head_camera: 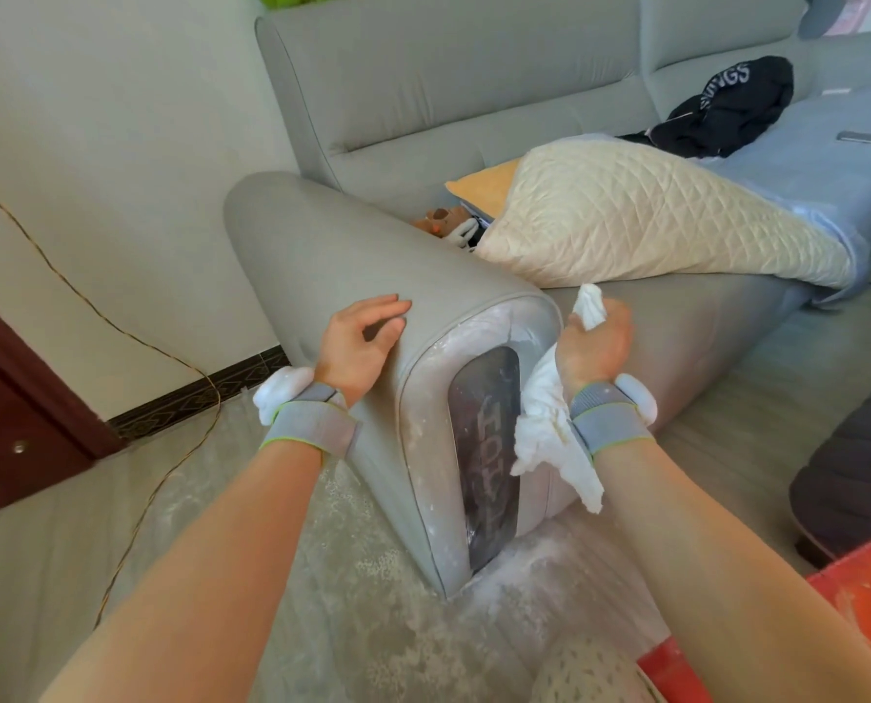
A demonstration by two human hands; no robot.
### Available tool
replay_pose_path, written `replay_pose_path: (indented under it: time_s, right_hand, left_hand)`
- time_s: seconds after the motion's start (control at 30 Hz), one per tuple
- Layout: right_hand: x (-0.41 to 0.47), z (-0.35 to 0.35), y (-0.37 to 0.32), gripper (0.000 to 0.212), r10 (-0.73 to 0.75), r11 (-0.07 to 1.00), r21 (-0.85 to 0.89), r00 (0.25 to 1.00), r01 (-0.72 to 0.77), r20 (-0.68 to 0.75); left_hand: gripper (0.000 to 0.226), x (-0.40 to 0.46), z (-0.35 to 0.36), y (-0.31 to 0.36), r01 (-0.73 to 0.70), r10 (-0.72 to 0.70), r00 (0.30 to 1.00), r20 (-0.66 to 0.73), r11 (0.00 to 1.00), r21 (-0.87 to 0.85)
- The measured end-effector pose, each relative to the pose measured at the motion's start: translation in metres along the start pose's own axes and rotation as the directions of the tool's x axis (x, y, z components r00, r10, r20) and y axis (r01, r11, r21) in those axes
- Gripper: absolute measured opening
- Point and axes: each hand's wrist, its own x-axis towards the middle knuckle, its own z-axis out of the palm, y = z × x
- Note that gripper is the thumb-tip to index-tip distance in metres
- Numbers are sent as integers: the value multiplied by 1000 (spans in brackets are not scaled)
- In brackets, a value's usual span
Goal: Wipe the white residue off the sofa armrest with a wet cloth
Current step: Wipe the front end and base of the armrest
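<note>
Both of your hands are at the end of the grey sofa armrest [352, 256]. Your left hand [359, 347] lies open and loose on its upper left side, fingers spread on the fabric and gripping nothing. Your right hand [595, 342] is closed in a fist around the white cloth [550, 423]; one end sticks up above your knuckles and the longer end hangs down past your wrist, against the right edge of the armrest's end face. White residue [479, 332] coats the pale border of that face, thickest near the top curve, and smears the dark panel [484, 449] set in it; the lettering there is too streaked to read. More white powder lies on the floor [524, 565] at the armrest's foot. Beyond, a cream quilted pillow [641, 220] rests on the seat, with a black garment [727, 109] farther back.
</note>
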Motion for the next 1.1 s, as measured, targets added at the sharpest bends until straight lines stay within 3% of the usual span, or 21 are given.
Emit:
replay_pose_path:
  time_s: [0.07,0.13,0.23,0.4,0.53,0.73,0.9,1.0,1.03,1.1]
  right_hand:
    - [-3,6,5,11,-83,994,-65,993,89,87]
    - [-7,15,7,24,-103,989,-93,987,115,125]
    - [-12,18,7,18,-96,991,-79,991,103,95]
    - [-29,21,-3,29,-252,968,24,964,251,91]
    - [-62,29,-11,31,-456,884,134,889,448,43]
    - [-99,40,1,31,-613,787,157,785,596,91]
    - [-104,31,11,31,-699,715,201,684,670,208]
    - [-90,17,6,29,-708,698,237,601,676,372]
    - [-84,11,2,29,-671,734,253,615,630,414]
    - [-73,2,-8,29,-552,834,272,724,481,414]
  left_hand:
    - [26,0,-2,0,0,0,1000,7,1000,-23]
    - [26,1,-3,1,14,-13,1000,17,999,-53]
    - [28,0,-6,4,63,-56,997,56,989,-131]
    - [30,1,-8,6,122,-102,990,101,968,-218]
    - [30,-1,-7,8,129,-110,990,85,957,-259]
    - [29,-1,-5,8,144,-133,990,54,933,-331]
    - [28,-2,-4,8,133,-128,991,37,936,-326]
    - [28,-5,-3,9,127,-124,992,29,942,-311]
    - [28,-6,-3,9,124,-121,992,27,945,-304]
    - [28,-7,-2,9,113,-114,993,14,950,-292]
